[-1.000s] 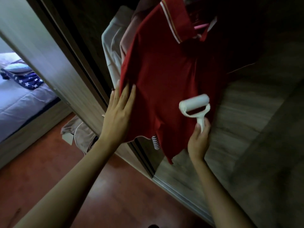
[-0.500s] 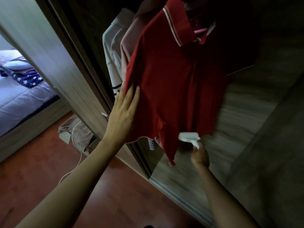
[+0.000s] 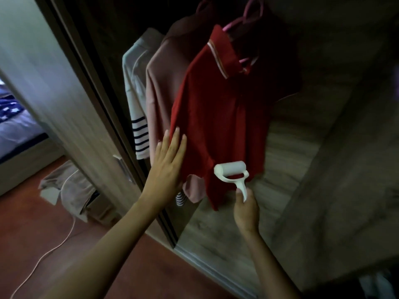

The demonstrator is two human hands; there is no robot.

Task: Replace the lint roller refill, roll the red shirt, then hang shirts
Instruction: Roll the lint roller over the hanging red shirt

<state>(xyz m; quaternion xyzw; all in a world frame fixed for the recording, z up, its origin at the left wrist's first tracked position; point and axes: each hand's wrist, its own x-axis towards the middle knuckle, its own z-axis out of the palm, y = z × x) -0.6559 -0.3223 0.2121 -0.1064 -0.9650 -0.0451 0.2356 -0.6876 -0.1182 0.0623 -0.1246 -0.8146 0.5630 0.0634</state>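
We are seeing no readable writing or brand on anything here; the frame is dim and a bit blurred. Nearest to us, the right hand (image 3: 246, 209) is gripping the handle of the white lint roller (image 3: 232, 172), fingers curled round it, and the roller head is lying against the lower hem of the red shirt (image 3: 218, 126). The left hand (image 3: 167, 169) is pressing flat on the left edge of the red shirt, fingers straight and slightly spread, holding nothing. The red shirt is hanging on a pink hanger (image 3: 241, 20) inside the wardrobe (image 3: 302, 169), collar with a light stripe at the top. Just left of the red shirt a pink shirt (image 3: 159, 100) is hanging, and left of that a white garment with dark striped cuffs (image 3: 138, 126). Left of the red shirt the wardrobe's sliding door (image 3: 71, 104) is standing, wood grain. Below and left of the red shirt we are seeing reddish-brown floor (image 3: 43, 234) with a white cable (image 3: 54, 249) and a beige cloth bundle (image 3: 69, 188). Far left of the red shirt a bed (image 3: 15, 130) with bluish bedding is showing.
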